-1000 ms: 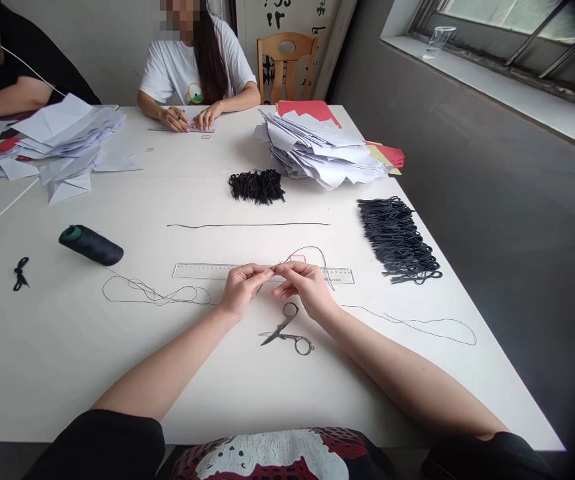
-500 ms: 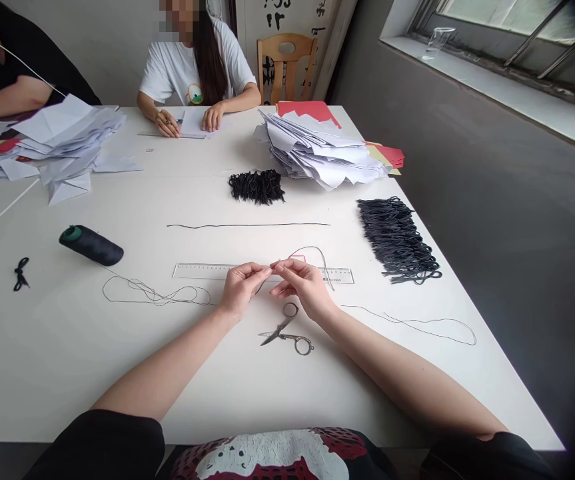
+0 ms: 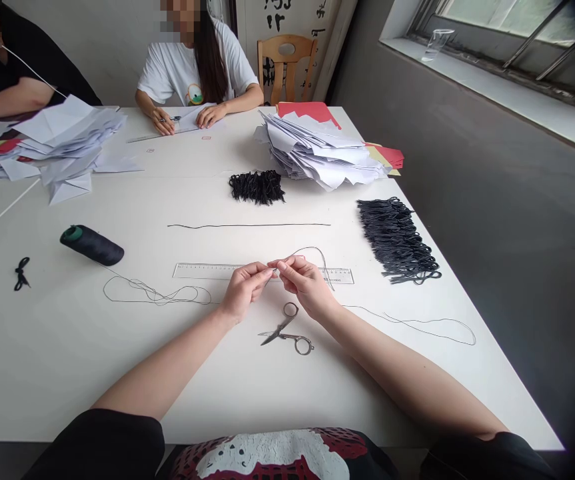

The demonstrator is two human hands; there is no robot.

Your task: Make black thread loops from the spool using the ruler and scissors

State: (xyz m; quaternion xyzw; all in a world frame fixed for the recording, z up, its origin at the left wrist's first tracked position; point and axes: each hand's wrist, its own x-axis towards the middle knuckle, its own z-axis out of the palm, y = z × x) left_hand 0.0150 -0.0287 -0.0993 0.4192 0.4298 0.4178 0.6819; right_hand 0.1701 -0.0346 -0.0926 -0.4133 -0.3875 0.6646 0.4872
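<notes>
My left hand (image 3: pixel 243 288) and my right hand (image 3: pixel 305 285) meet at the fingertips over a clear ruler (image 3: pixel 202 270). Both are closed in a pinch on a black cord (image 3: pixel 324 257), whose free part loops up and out to the right past my right hand. The bit between the fingertips is mostly hidden. Open scissors (image 3: pixel 282 332) lie just below my hands. From a spool of black thread (image 3: pixel 92 245) on the left, thin thread (image 3: pixel 154 293) runs in loose loops toward my left hand. More thin thread (image 3: pixel 432 321) curls to the right of my right wrist.
A straight length of cord (image 3: pixel 250 225) lies beyond the ruler. Bundles of looped black cords sit at centre (image 3: pixel 257 187) and right (image 3: pixel 400 240); a small knotted cord (image 3: pixel 20 274) is far left. Paper stacks (image 3: pixel 317 150) stand farther back. Two people sit across the table, one holding a pen.
My fingertips have shifted slightly on the cord, and my right fingers have curled in closer. Across the table, the person in white has moved the paper and ruler a little.
</notes>
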